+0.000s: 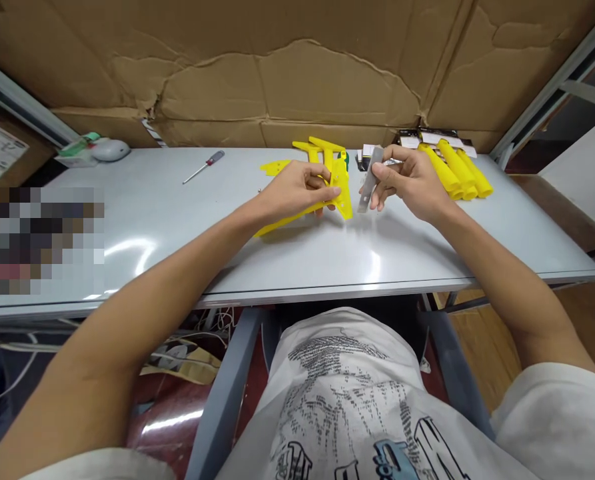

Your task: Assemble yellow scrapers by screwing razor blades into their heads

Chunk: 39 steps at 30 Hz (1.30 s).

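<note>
My left hand (302,190) pinches a flat yellow plastic piece (342,190) with a wide end. A long yellow strip (287,223) runs from under that hand toward the lower left; whether it belongs to the same piece is partly hidden. In my right hand (402,177) is a thin grey, partly see-through strip (370,180), tilted upright between thumb and fingers. The strip and the yellow piece are close together but apart. Behind my left hand lie yellow T-shaped parts (327,145) and a pointed yellow part (274,167).
Several yellow tubes (454,173) lie at the right, beside black-and-white packets (440,139). A screwdriver (204,167) lies left of centre. A computer mouse (110,150) and a small clear box (78,153) sit at the back left. Cardboard (287,80) walls the rear of the table.
</note>
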Each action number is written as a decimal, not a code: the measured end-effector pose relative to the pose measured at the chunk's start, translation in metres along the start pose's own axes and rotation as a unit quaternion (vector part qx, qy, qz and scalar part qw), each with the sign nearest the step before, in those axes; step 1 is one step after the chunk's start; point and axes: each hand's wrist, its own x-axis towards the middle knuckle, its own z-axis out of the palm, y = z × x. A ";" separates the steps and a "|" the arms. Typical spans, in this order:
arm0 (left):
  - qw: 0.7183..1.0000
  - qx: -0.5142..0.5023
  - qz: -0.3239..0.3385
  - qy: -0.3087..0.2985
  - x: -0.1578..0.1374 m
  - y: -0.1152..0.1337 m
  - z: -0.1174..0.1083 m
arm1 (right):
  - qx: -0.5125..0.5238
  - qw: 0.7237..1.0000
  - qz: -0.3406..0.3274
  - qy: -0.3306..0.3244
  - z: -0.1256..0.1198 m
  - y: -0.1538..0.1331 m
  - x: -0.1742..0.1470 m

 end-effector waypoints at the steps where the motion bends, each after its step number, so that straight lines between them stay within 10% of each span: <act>1: 1.000 0.002 -0.001 -0.005 -0.001 0.001 0.001 | -0.001 1.000 -0.005 0.001 0.001 0.001 0.000; 39: 0.999 -0.018 0.005 -0.043 -0.007 0.010 0.004 | 0.025 0.995 -0.088 0.036 0.032 -0.015 -0.025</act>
